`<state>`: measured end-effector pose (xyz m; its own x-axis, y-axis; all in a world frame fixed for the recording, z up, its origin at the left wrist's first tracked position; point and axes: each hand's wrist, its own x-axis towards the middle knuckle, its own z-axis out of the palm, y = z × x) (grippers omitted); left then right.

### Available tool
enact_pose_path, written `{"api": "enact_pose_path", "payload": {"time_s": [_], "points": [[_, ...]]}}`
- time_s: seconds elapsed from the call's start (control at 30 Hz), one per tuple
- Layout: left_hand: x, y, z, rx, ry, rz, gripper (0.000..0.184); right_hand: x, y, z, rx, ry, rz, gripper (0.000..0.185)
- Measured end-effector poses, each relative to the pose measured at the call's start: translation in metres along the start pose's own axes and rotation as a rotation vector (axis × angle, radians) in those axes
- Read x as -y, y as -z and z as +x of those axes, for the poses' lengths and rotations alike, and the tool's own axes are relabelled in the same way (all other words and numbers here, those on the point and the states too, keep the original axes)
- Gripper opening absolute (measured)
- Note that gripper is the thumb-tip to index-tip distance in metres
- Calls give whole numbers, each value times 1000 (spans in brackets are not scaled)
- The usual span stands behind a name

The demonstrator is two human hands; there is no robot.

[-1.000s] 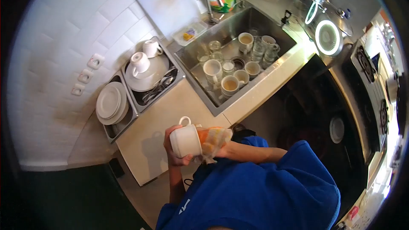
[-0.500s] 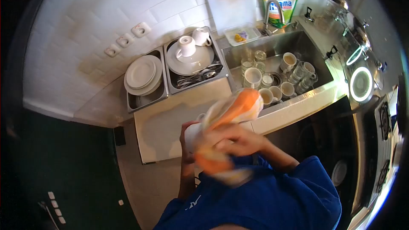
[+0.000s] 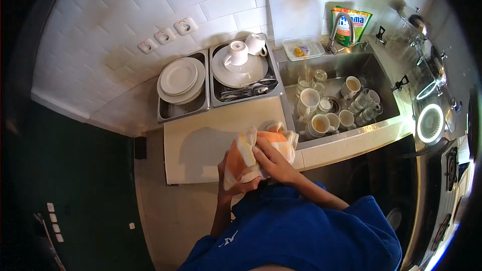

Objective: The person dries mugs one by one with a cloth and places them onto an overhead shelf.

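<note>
A white dish towel with orange and yellow stripes (image 3: 246, 153) is bunched up between my hands, in front of my chest. My right hand (image 3: 275, 164) grips it from the right, its fingers closed into the folds. My left hand (image 3: 243, 186) is closed below and to the left, partly covered by the cloth. The white mug seen in it earlier is now hidden under the towel. Just beyond is the counter (image 3: 221, 143), with the sink (image 3: 331, 133) holding used cups and glasses to the right.
Two steel trays stand at the back: one with white plates (image 3: 179, 77), the other with upturned mugs (image 3: 236, 53), a large plate and cutlery (image 3: 251, 90). A white cutting board (image 3: 295, 15) leans on the wall near the faucet (image 3: 341, 25) and a detergent pouch (image 3: 359, 22).
The towel has gathered inward around the white mug, covering it, and my right hand has shifted with it. The view has tilted slightly, so the counter items appear farther right.
</note>
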<state>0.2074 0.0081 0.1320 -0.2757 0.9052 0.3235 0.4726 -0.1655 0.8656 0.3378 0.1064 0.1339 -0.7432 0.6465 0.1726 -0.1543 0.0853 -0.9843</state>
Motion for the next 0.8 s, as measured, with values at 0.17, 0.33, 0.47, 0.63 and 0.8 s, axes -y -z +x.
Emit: {"api": "enact_pose_path", "payload": {"time_s": [0.17, 0.33, 0.47, 0.63, 0.8], "points": [[1, -8, 3, -87, -54, -6, 76, 0, 3, -4, -39, -280, 345, 37], [-3, 2, 11, 36, -135, 128, 83, -12, 25, -5, 111, -614, 564, 36], [-11, 13, 27, 177, -246, 67, 99, -7, 23, -11, 70, -673, 956, 40], [-3, 9, 26, 312, -20, 184, 110, -19, 21, -14, -50, -675, 1006, 48], [6, 12, 50, 603, 43, 185, 121, -34, 23, -20, -198, -679, 948, 42]]}}
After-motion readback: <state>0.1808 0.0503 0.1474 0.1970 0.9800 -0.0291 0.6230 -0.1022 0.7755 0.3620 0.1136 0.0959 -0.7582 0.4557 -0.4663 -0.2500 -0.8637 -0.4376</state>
